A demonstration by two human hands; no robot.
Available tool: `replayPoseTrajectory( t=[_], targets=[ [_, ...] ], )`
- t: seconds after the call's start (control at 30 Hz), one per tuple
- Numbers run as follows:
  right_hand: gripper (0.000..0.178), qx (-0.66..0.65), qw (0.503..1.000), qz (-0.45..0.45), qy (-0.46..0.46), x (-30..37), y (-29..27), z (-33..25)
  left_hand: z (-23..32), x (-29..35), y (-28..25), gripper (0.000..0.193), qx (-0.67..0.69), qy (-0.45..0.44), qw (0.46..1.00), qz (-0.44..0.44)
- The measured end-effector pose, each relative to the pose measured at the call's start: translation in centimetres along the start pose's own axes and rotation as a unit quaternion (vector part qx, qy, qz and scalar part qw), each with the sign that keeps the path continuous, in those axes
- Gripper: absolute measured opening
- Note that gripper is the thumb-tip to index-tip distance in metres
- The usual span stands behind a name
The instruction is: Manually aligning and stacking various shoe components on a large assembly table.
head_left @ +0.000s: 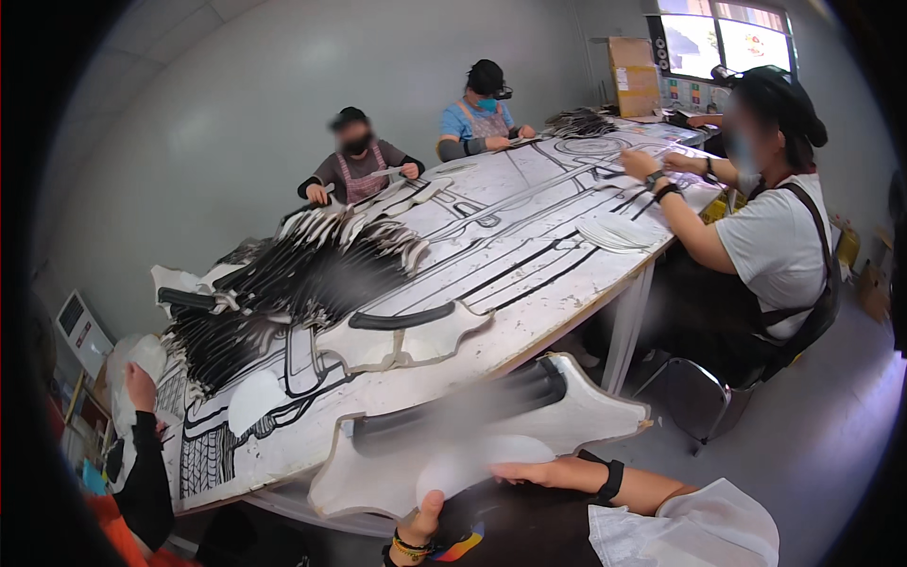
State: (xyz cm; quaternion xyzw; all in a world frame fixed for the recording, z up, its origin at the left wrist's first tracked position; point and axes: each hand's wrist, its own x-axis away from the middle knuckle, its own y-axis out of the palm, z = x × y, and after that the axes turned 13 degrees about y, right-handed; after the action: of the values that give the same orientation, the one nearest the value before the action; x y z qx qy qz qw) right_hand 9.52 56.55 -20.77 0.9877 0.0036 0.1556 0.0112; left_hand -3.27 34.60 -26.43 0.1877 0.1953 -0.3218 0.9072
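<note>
Close in front of me is a large white curved panel [590, 416] with a black padded strip [539, 392] along its upper side. A thin white rounded sheet [477, 461] lies against the panel's lower middle. My left hand [422, 522], wearing beaded bracelets, is closed at the panel's lower edge, thumb up; its other fingers are hidden. My right hand [534, 471], with a black wristband, pinches the right edge of the rounded sheet. A blur over the middle hides some detail of the panel.
A similar panel [406, 340] lies on the line-painted white table [557, 317], beside a heap of black-and-white pieces [302, 274]. White sheets [619, 231] lie near the right edge. Co-workers sit around; one co-worker's hand [142, 387] is at left. A folding chair [694, 387] stands right.
</note>
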Motion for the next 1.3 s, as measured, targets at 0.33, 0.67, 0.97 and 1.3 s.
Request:
replayPoseTrajectory(
  t=[0.33,0.67,0.97,1.3],
  targets=[
    [0.033,-0.061,0.998,0.013,0.023,-2.4,-0.4,3.0,2.4,-2.0,1.9,0.025,-0.292,0.199,0.935,0.015],
    [0.027,-0.107,0.993,0.038,-0.017,-2.4,-0.1,2.7,4.8,-2.5,2.7,0.033,-0.225,0.083,0.969,-0.054],
    [0.031,-0.113,0.986,0.105,-0.068,-2.6,-0.5,4.7,4.6,-2.5,2.4,0.042,-0.298,0.117,0.937,-0.140],
    [0.034,-0.113,0.987,0.098,-0.066,-2.7,-1.5,6.7,3.5,-1.6,2.1,0.041,-0.280,0.208,0.930,-0.111]
  ],
)
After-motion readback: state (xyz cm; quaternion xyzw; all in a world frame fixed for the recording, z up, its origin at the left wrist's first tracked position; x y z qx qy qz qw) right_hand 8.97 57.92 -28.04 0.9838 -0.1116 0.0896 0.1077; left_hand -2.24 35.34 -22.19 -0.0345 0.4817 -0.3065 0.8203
